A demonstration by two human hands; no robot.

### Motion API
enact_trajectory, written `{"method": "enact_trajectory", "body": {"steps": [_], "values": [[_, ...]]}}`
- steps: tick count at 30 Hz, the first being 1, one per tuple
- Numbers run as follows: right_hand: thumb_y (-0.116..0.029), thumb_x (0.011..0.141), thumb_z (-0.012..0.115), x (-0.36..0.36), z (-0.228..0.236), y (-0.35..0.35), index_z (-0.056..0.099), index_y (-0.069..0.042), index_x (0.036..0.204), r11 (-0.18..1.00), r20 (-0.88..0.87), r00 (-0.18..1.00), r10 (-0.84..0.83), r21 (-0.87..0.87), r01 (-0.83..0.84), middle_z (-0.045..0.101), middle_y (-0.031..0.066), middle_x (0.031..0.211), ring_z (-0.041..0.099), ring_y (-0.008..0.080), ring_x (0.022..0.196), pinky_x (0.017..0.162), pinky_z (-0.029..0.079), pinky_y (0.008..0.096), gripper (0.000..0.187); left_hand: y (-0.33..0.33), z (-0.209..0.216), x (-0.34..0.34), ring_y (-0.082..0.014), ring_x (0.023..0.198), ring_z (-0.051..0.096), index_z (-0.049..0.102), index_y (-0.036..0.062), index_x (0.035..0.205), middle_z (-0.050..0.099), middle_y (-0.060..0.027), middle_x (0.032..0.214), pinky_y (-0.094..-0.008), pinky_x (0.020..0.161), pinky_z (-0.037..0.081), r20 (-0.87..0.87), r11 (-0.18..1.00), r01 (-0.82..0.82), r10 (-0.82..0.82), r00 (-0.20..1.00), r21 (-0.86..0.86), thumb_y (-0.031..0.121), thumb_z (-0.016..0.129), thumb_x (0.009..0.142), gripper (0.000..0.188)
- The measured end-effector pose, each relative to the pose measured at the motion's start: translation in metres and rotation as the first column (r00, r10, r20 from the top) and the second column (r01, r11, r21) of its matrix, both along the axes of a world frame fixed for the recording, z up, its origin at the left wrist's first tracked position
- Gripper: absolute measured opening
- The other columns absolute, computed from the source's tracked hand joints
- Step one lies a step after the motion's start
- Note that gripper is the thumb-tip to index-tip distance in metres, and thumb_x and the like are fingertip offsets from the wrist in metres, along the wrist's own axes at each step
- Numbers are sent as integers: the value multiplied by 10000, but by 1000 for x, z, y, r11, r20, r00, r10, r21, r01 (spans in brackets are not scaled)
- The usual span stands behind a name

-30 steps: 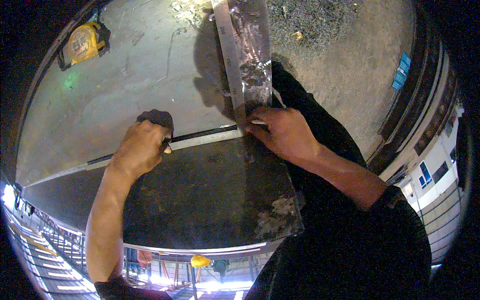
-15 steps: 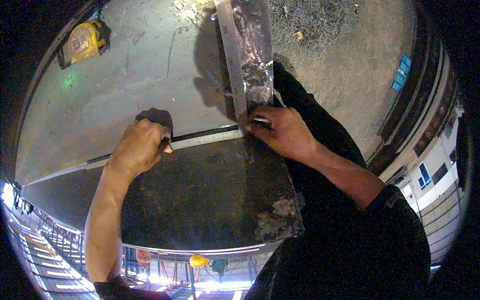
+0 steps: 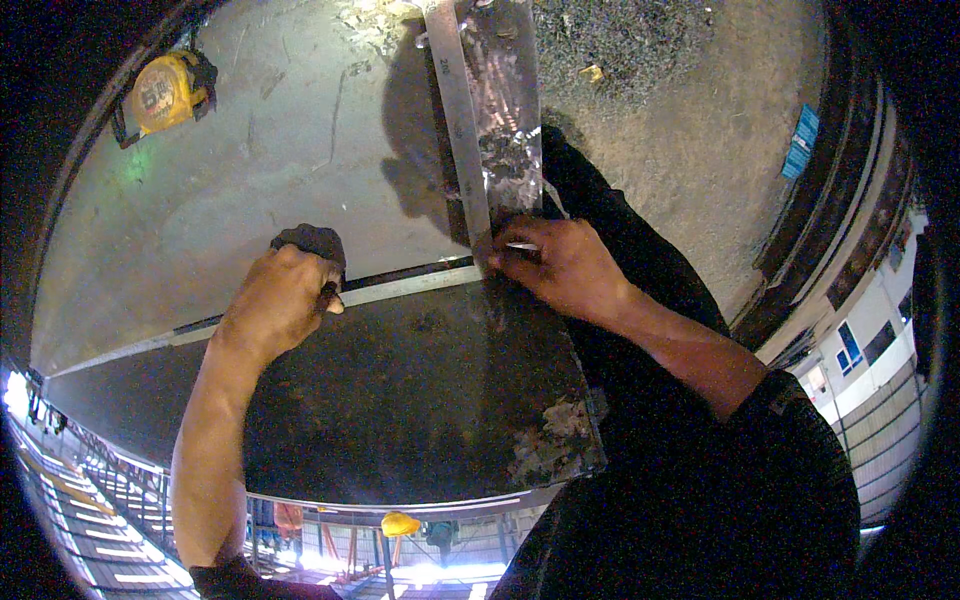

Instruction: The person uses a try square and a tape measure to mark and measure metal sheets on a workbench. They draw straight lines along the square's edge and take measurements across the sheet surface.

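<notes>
A graduated steel square [image 3: 463,150] lies on a large metal plate [image 3: 290,170]. One leg runs away from me, and the other runs left below a dark line. My left hand [image 3: 275,305] is closed in a fist over the left-running leg, its fingertips curled down and partly hidden. My right hand [image 3: 565,260] rests at the square's corner, thumb and fingers pinched around a slim pale stick [image 3: 522,246]. The stick's tip is hidden by the fingers.
A yellow tape measure [image 3: 165,93] lies at the far left of the plate. Gritty floor [image 3: 690,150] spreads beyond its right edge, with a blue packet [image 3: 801,142] farther right. A yellow hard hat [image 3: 400,524] shows at the bottom.
The whole view has shifted very slightly. Both hands keep their places on the square, with no grip changed.
</notes>
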State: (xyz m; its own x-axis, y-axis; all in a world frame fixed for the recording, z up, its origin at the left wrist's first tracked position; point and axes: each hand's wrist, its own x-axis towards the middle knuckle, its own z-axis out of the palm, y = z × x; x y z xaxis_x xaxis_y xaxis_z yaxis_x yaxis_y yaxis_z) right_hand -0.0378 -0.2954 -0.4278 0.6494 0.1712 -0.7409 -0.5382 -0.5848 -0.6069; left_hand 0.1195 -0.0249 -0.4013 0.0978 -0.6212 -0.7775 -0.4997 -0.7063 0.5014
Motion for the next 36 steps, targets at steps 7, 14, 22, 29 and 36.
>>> {"method": "enact_trajectory", "body": {"steps": [7,14,22,29,36], "values": [[-238,836,713,-1,-6,-7,692,-60,951,999,72,997,-34,28,32,700,131,921,688,319,833,716,551,370,213,-8,-3,4,-362,820,654,705,59,828,669,-174,788,-454,766,520,9,1000,26,-26,1000,5,98,751,723,121],[-273,851,693,10,-1,-10,699,-61,963,999,49,998,32,20,-33,699,142,931,684,329,837,725,547,377,240,-2,-12,4,-363,809,656,705,54,777,671,-169,773,-442,755,517,-90,999,-33,31,996,-25,94,762,708,98],[-268,866,677,1,1,-5,692,-57,984,1000,47,999,14,10,-14,699,143,933,682,333,836,720,548,383,242,-5,-6,5,-373,817,652,709,54,768,668,-175,772,-442,762,514,-109,999,-49,50,993,16,80,763,683,104],[-311,867,664,8,2,-5,695,-77,1013,999,56,998,15,34,-17,696,159,932,681,337,841,743,542,399,278,10,-30,8,-361,844,657,720,54,778,680,-174,798,-443,803,510,-180,990,-14,-12,984,-144,103,774,675,126],[-273,849,697,2,-2,-7,691,-49,1003,999,44,999,-17,33,16,697,161,958,688,325,817,732,546,374,272,6,-38,7,-369,856,656,716,57,754,682,-177,806,-431,790,518,-195,999,-9,0,981,-45,79,756,681,86]]}}
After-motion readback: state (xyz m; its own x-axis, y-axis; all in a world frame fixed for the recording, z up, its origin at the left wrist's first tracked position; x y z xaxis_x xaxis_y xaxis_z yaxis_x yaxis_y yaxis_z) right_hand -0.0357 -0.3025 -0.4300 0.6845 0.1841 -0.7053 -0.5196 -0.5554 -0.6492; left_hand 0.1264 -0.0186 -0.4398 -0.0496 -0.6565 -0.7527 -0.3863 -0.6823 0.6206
